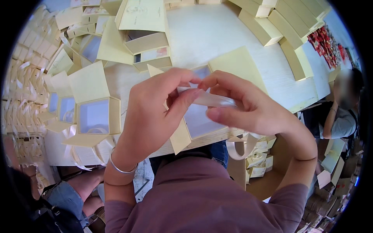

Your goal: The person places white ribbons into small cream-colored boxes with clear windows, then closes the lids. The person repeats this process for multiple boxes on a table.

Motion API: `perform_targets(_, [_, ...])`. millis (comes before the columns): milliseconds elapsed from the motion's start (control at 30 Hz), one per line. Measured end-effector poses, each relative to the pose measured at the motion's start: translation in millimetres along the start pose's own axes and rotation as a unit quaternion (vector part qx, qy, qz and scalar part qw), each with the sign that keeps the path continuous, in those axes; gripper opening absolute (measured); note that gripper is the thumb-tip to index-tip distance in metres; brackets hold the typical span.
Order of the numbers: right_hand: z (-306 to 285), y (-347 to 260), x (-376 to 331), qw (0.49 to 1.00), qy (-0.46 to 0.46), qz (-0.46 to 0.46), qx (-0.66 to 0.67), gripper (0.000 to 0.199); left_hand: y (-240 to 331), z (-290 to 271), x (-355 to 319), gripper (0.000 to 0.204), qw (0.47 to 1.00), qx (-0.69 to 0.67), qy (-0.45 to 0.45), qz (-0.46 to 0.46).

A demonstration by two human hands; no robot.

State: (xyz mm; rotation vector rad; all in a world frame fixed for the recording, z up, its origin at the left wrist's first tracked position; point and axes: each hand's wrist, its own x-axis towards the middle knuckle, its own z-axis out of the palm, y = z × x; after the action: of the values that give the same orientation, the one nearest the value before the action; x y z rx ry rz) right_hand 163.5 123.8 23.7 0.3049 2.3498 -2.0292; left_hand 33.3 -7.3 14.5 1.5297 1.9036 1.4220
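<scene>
A pale, glossy ribbon [211, 99] runs between my two hands above an open cream gift box. My left hand [153, 103], with a bangle on its wrist, pinches one part of the ribbon between thumb and fingers. On the other side, my right hand [248, 101] has its fingers and thumb curled round the ribbon, and the two hands' fingertips meet. Below them, the cream box [200, 124] lies open with a whitish inside, its flaps spread; my hands cover much of it. A ribbon loop [241, 147] hangs over the table edge below my right hand.
Left of me stand open boxes [93, 116] with trailing ribbons. More boxes [143, 39] pile up at the far left, others [272, 27] at the far right. A carton [279, 171] of small cream pieces is below the table edge. People sit at both sides.
</scene>
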Motion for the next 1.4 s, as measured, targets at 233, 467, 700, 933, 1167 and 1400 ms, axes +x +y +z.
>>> perform_targets(233, [-19.4, 16.5, 40.4, 0.961, 0.005, -0.014, -0.274, 0.008, -17.6, -11.4, -2.2, 0.021, 0.978, 0.063, 0.195, 0.046])
perform_targets(467, [-14.1, 52.2, 77.7, 0.835, -0.079, -0.093, -0.537, 0.01, -111.3, -6.5, -50.0, 0.015, 0.974, -0.006, 0.196, -0.111])
perform_targets(700, [-12.4, 66.3, 94.1, 0.85, -0.106, -0.109, -0.504, 0.01, -134.2, -1.6, -53.8, 0.028, 0.984, 0.08, -0.043, -0.155])
perform_targets(933, [-13.6, 62.7, 99.4, 0.882, -0.103, -0.095, -0.449, 0.012, -135.5, 7.3, -60.5, 0.037, 0.989, 0.03, 0.028, -0.142])
perform_targets(1167, [-18.9, 65.5, 98.4, 0.882, -0.089, -0.111, -0.449, 0.013, -139.0, 5.1, -58.1, 0.038, 0.991, 0.07, -0.005, -0.111])
perform_targets(1400, [-17.9, 64.3, 95.5, 0.873, -0.104, -0.103, -0.464, 0.013, -139.5, 6.8, -55.1, 0.036, 0.992, 0.058, -0.004, -0.111])
